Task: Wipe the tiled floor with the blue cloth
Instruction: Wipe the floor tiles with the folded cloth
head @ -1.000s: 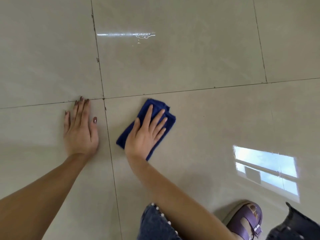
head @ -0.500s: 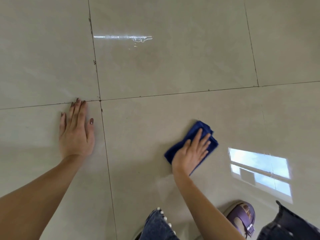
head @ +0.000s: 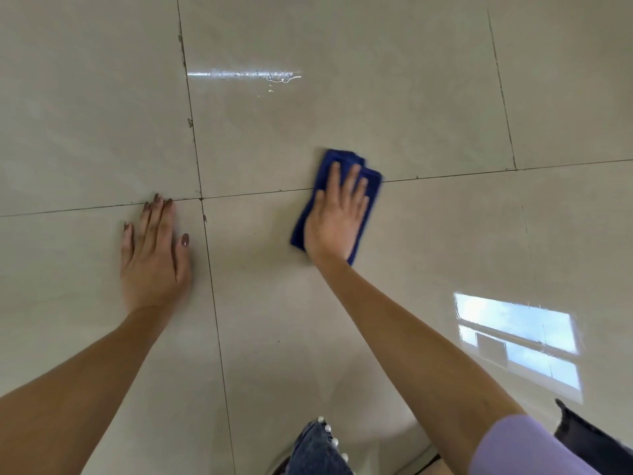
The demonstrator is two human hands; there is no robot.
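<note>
1. Blue cloth (head: 372,182) straddles a joint (head: 445,175) in the floor (head: 411,97), long axis pointing away from you, tilted right
2. Your right hand (head: 337,217) presses it with straight fingers; your left hand (head: 154,258) lies flat and empty
3. The cloth has slid forward since earlier

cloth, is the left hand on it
No, the right hand presses the cloth; the left hand lies flat on bare floor.

right sleeve (head: 527,447): lilac | left hand (head: 154,258) nails: brown polish | jeans (head: 318,450): pearl-studded denim
</note>
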